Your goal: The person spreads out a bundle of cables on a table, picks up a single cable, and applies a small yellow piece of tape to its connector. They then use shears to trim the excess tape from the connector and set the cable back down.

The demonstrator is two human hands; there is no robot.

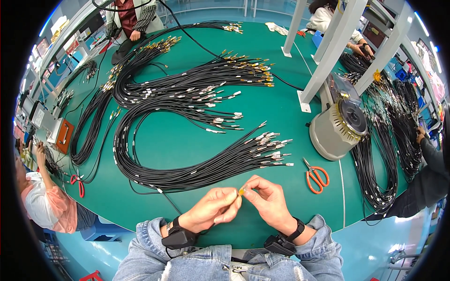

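Observation:
My left hand [213, 205] is closed in a pinch at the table's near edge, and a thin black cable [172, 203] runs from the nearest bundle toward it. Fingertip to fingertip with it, my right hand [268, 202] pinches too. Between the two sits a small yellow piece [242, 191], mostly covered by fingers; its exact kind is hidden. Just beyond my hands lies a curved bundle of black cables [183, 175], its ends carrying white tags and metal tips. Orange-handled scissors [318, 180] rest to the right of my right hand.
More black cable bundles [197, 75] with yellow-tipped ends cover the green table [276, 112]. At right stand a round grey machine [333, 133] and white metal posts [323, 61]. Red-handled scissors [78, 182] lie at left. Other people work around the table.

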